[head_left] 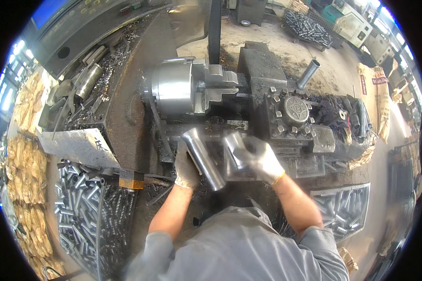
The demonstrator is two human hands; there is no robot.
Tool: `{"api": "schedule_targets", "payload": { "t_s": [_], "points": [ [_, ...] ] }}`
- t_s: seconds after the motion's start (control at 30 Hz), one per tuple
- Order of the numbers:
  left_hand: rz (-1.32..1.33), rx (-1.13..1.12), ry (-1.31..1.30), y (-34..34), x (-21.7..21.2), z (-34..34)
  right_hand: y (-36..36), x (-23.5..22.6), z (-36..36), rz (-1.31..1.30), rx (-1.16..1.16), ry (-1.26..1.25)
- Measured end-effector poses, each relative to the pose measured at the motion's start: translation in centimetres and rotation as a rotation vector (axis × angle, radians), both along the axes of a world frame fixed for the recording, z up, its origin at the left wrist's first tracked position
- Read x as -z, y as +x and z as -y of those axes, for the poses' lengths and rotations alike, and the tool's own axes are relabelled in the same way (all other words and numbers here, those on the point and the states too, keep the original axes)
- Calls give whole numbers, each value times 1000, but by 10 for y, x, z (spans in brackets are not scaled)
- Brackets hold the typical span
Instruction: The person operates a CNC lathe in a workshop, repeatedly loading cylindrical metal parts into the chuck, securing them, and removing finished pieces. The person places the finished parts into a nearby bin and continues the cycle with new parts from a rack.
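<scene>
My left hand [186, 169], in a pale work glove, is closed round a shiny metal tube [204, 161] with a slightly flared upper end; the tube leans, its top toward the left. My right hand [263, 161], also gloved and a little blurred, grips a second metal tube [233, 146] just to the right of the first. The two tubes are apart, in front of a lathe. Beyond them is the lathe chuck [174, 88], its jaws holding no visible tube. Right of the chuck sits the tool post [295, 110] with several bolts round it.
Another tube [308, 74] stands tilted behind the tool post. A bin of many tubes [77, 210] is at lower left, and a tray of tubes [344, 208] at lower right. Metal chips and bars lie on the machine ledge [91, 79]. A loaded cart [308, 29] stands far back.
</scene>
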State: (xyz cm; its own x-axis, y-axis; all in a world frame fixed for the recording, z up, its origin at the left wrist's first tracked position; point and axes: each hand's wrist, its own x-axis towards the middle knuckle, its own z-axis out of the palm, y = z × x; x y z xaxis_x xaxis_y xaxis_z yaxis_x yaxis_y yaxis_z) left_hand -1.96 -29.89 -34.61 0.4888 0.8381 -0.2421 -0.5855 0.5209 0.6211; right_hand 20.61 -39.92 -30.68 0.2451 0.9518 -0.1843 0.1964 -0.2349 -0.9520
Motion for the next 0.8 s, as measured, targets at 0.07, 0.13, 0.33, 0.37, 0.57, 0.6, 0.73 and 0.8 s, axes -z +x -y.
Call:
{"api": "schedule_targets", "payload": {
  "t_s": [0.07,0.13,0.33,0.37,0.57,0.6,0.73,0.8],
  "points": [
    [98,-129,-6,17,-21,-7,-5,-25,-28,-11,-211,-217],
    [136,-84,200,41,-44,-11,-27,-46,-49,318,-317,-132],
    [-375,-250,886,36,-73,-40,47,-154,-88,572,-292,132],
    [-380,-128,856,29,-62,-39,70,-168,-95,765,-336,355],
    [-1437,286,1439,50,30,-46,163,-140,-183,1767,-550,96],
    [-1494,162,1464,57,34,-52,172,-130,-192,1779,-619,-34],
    [-1381,-79,1396,68,25,-47,173,-88,-219,1432,-708,-268],
    [-1364,-119,1297,50,26,-17,167,-76,-226,1119,-785,-268]
  ]
}}
